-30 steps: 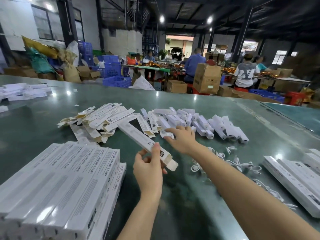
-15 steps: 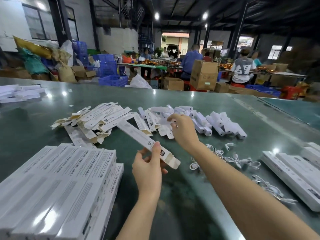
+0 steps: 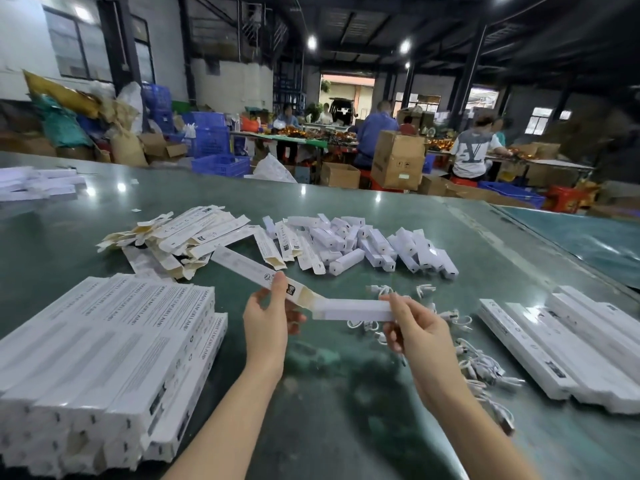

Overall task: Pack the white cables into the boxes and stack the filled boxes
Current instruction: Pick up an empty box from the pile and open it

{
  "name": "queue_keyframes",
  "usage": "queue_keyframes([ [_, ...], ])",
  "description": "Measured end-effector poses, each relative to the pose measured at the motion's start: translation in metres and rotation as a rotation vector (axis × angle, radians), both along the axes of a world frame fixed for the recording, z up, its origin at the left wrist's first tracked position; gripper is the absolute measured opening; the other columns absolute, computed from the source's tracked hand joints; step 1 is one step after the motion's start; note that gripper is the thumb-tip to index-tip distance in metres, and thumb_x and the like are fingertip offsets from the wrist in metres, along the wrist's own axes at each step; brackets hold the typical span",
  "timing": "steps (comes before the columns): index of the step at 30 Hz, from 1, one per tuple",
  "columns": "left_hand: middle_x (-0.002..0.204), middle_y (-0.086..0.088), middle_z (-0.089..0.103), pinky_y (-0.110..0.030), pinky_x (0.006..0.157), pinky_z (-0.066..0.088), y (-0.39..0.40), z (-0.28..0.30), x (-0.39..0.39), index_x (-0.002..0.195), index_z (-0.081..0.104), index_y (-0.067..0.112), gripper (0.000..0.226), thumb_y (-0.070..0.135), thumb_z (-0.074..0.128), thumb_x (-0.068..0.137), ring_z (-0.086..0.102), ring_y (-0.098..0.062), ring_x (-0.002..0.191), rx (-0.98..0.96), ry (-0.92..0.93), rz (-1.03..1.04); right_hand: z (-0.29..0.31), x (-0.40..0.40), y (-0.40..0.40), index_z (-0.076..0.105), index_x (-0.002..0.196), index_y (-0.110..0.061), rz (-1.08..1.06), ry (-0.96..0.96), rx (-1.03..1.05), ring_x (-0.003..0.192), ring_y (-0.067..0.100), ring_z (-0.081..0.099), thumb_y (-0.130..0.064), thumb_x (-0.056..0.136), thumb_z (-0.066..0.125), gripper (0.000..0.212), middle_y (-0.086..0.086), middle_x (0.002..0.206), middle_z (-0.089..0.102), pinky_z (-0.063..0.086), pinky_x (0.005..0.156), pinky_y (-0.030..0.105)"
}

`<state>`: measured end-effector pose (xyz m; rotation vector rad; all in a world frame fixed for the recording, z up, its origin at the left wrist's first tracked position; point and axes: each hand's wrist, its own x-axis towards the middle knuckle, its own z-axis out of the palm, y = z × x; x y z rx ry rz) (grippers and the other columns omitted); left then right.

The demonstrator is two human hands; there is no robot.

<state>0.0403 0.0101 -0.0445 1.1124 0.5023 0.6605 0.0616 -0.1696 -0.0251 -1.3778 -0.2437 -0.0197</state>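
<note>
The left hand [image 3: 268,315] holds a long white box [image 3: 256,271] near its open end, thumb on top and fingers underneath, so the mouth with its brown flap faces the other hand. The box slants up and away over the desk [image 3: 346,393], which keeps its far end above the heap of flat boxes [image 3: 180,237] behind it. The right hand [image 3: 415,336] pinches a white inner sleeve [image 3: 353,309] by its near end and lines the other end up with the box mouth; the two meet there, and I judge the sleeve is about to slide in. So both grips are closed, each on its own piece.

The white cables [image 3: 450,327] lie loose on the desk just beside and under the right hand, within easy reach, between it and a row of long boxes [image 3: 571,344] at the right. I cannot tell whether a cable is already inside the sleeve. More short sleeves [image 3: 363,244] are piled farther back.

The stack of filled boxes [image 3: 104,341] stands at the left, close to the left forearm, its corner near the desk's front edge. Between that stack and the cables there is bare green desk in front of the person, enough room, I think, to work the sleeve in and swing the finished box left without knocking anything.
</note>
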Motion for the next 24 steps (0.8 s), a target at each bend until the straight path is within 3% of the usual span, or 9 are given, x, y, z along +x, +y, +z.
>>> queue_keyframes([
  [10, 0.057, 0.006, 0.065, -0.016, 0.037, 0.034, -0.002, -0.001, 0.0, 0.122, 0.054, 0.001, 0.058, 0.049, 0.06, 0.091, 0.052, -0.006, 0.04, 0.038, -0.006, -0.068, -0.003, 0.001, 0.009, 0.072, 0.095, -0.007, -0.031, 0.079, 0.091, 0.049, 0.009, 0.052, -0.024, 0.092, 0.06, 0.021, 0.004, 0.057, 0.062, 0.044, 0.047, 0.017],
  [18, 0.074, 0.002, 0.07, -0.017, 0.038, 0.033, -0.009, 0.006, -0.003, 0.108, 0.054, 0.012, 0.051, 0.051, 0.064, 0.077, 0.053, -0.007, 0.045, -0.033, -0.098, -0.216, -0.001, -0.004, 0.01, 0.072, 0.093, -0.006, -0.102, 0.028, 0.131, 0.047, 0.01, 0.052, -0.024, 0.089, 0.063, 0.02, 0.007, 0.057, 0.063, 0.043, 0.045, 0.016],
  [22, 0.075, 0.0, 0.069, -0.018, 0.038, 0.03, -0.018, 0.005, -0.003, 0.102, 0.052, 0.014, 0.047, 0.049, 0.065, 0.073, 0.054, -0.01, 0.047, -0.01, -0.09, -0.355, 0.0, -0.01, 0.011, 0.072, 0.096, -0.004, -0.028, 0.016, 0.075, 0.047, 0.01, 0.047, -0.028, 0.085, 0.066, 0.027, 0.01, 0.059, 0.062, 0.038, 0.043, 0.015],
  [24, 0.075, -0.001, 0.069, -0.019, 0.038, 0.03, -0.02, 0.006, -0.002, 0.097, 0.052, 0.015, 0.044, 0.049, 0.064, 0.073, 0.054, -0.01, 0.047, -0.039, -0.072, -0.393, 0.001, -0.014, 0.014, 0.072, 0.102, -0.012, 0.041, -0.024, 0.018, 0.051, 0.008, 0.052, -0.029, 0.082, 0.068, 0.027, 0.008, 0.063, 0.065, 0.04, 0.047, 0.015],
])
